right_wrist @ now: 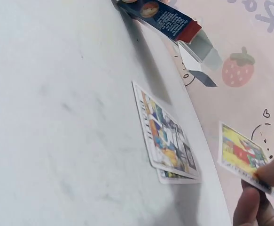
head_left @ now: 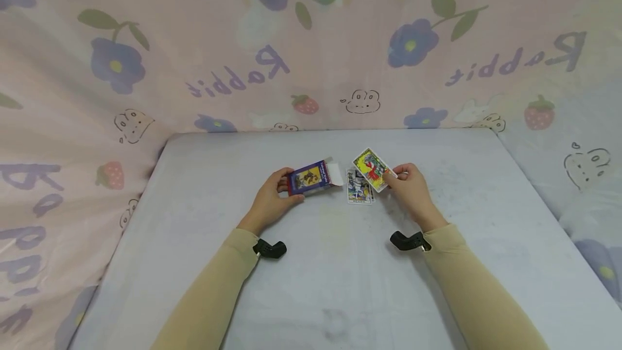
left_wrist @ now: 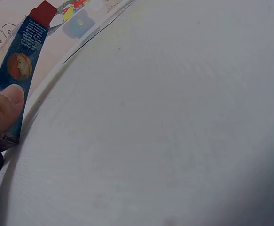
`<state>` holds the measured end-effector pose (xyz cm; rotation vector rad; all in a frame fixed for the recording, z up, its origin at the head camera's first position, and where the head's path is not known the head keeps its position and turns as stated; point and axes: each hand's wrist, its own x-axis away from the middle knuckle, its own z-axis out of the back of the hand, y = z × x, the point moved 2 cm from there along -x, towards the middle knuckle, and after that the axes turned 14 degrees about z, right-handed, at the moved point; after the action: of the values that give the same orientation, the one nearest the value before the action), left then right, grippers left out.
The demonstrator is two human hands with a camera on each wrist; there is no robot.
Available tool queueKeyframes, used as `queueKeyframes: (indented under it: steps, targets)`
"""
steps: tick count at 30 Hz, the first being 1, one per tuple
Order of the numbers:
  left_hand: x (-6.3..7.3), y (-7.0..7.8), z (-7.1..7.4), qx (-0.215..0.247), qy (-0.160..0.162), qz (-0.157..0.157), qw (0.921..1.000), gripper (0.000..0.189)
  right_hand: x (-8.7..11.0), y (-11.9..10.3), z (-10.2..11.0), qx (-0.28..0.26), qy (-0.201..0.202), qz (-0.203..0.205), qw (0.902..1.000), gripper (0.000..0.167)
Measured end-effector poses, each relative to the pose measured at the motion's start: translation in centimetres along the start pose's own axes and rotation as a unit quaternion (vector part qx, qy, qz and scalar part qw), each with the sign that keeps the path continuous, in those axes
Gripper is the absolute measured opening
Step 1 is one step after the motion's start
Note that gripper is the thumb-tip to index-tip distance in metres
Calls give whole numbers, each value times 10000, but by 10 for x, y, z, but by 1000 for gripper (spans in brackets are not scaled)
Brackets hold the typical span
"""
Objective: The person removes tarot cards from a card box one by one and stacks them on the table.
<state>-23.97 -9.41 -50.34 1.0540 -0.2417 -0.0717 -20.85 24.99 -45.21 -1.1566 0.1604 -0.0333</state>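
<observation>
At the left, the left hand [head_left: 269, 201] holds a small dark-blue card box [head_left: 306, 178], its thumb [left_wrist: 7, 108] pressed on the narrow printed side that faces the left wrist camera and other fingers bent round the left end. The box sits between thumb and fingers, tilted, its open end to the right with the white flap [head_left: 335, 173] folded out toward the cards.

Just right of the flap, two overlapping cards [head_left: 358, 190] lie on the white table [head_left: 320, 274], the lower one peeking out along an edge; no fingers touch them.

Above and partly over these, in the head view, is the held card [head_left: 371, 168], yellow and red, raised off the table. The right hand [head_left: 412, 192] pinches it near one corner, thumb on the picture side and fingers behind, so most of the card sticks out to the left of the fingertips. Whether another card hides behind it, I cannot tell.

The step in hand looks like handling cards one by one beside the opened box. The next move seems to call for a steady corner pinch and a level card, clear of the pair below.
</observation>
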Motion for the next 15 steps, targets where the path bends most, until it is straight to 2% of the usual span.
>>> queueKeyframes:
  steps: [5, 8, 12, 15]
  targets:
    - [0, -2, 0, -4, 39, -7, 10000, 80, 2, 3, -8, 276, 93, 59, 9996, 30]
    - [0, -2, 0, -53, 69, 1, 10000, 80, 4, 4, -12, 757, -24, 168, 9970, 27]
    - [0, 1, -1, -107, 80, 14, 9999, 79, 8, 5, -13, 1629, -212, 270, 9861, 28]
    - [0, 1, -1, -126, 109, 46, 9999, 79, 10, 4, -13, 2128, -477, 196, 9757, 31]
